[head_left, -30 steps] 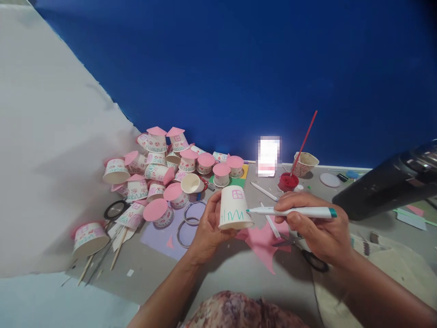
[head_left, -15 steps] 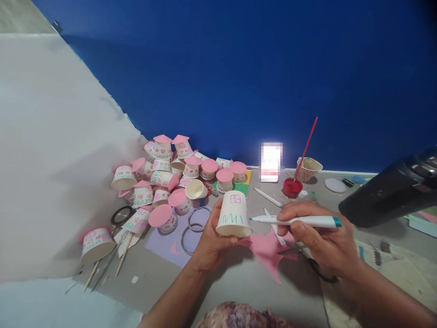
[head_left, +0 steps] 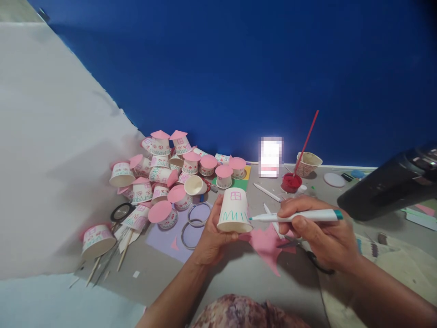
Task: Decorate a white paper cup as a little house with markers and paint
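Observation:
A white paper cup (head_left: 235, 207) is held upside down in my left hand (head_left: 213, 241), thumb along the rim and fingers behind it. The cup bears a pink window drawing and a row of green zigzag strokes near its rim. My right hand (head_left: 321, 234) grips a white marker (head_left: 307, 216) with a green end cap. Its green tip is at the right side of the cup, by the strokes; whether it touches I cannot tell. Below the hands lie pink paper scraps (head_left: 266, 248) and scissors (head_left: 316, 262), partly hidden by my right hand.
Several decorated cups with pink paper roofs (head_left: 160, 212) are piled at the left. Metal rings (head_left: 200, 214) lie on purple paper (head_left: 164, 243). Behind stand a red paint pot (head_left: 291, 183) with a brush and a paper cup (head_left: 309, 164). A dark cylinder (head_left: 378, 191) juts in from the right.
The green strokes extend a little farther right on the cup. The cup has turned slightly in my left hand, and the marker tip stays at its right side. The whole view has shifted slightly.

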`<state>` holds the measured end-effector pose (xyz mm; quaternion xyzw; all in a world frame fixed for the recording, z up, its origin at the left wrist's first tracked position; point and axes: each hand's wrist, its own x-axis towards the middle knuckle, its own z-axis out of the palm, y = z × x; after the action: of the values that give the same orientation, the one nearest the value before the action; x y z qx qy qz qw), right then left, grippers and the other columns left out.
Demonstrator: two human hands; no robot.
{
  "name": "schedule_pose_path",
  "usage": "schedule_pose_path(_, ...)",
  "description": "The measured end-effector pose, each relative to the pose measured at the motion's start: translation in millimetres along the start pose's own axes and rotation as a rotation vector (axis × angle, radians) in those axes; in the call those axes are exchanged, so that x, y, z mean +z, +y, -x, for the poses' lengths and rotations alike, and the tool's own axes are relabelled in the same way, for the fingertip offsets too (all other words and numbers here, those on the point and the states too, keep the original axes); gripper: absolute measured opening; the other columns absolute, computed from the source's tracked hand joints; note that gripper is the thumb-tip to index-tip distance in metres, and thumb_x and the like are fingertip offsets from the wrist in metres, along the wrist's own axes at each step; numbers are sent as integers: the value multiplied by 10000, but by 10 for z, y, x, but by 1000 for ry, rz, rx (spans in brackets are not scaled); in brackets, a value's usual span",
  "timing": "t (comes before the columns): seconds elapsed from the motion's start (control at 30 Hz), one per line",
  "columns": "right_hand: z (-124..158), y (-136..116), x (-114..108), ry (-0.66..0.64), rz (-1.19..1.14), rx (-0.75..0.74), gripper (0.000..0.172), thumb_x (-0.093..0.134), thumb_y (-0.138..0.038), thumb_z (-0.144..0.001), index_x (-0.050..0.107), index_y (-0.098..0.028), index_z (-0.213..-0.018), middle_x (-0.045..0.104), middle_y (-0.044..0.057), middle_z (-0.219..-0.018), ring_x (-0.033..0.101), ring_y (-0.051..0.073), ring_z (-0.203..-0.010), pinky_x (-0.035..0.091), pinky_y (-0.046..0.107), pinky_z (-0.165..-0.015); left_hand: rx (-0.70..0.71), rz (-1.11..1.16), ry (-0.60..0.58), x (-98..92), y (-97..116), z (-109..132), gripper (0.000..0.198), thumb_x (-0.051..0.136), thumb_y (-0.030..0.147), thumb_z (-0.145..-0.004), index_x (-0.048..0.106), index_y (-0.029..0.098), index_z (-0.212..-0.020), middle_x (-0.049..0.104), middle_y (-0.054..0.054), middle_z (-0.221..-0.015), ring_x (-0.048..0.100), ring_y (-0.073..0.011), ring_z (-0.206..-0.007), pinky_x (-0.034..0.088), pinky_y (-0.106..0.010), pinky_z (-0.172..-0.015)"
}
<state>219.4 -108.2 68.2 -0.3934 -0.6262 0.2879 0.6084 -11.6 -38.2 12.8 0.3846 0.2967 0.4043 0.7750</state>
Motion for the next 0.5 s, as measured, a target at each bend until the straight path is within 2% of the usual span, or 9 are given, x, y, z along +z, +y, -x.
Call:
schedule_pose_path(0.27, 0, -12, 16, 0, 22, -30, 190, 666, -383, -1051, 781, -232, -1066, 781, 41, -729, 693, 168, -588, 547, 256, -506, -15, 25, 13, 2, -17, -16, 1227, 1060, 231, -495, 464, 330, -1563, 671, -143, -1478, 713, -376, -1251, 636, -433, -902)
schedule_pose_path(0.5, -78, -83, 55, -9, 48, -81, 231, 672, -426, -1044, 798, -234, -1014, 774, 39, -679, 726, 191, -606, 597, 283, -543, 9, -17, -3, -23, -48, -53, 1195, 1087, 279, -452, 512, 311, -1499, 637, -154, -1519, 683, -397, -1289, 639, -425, -900)
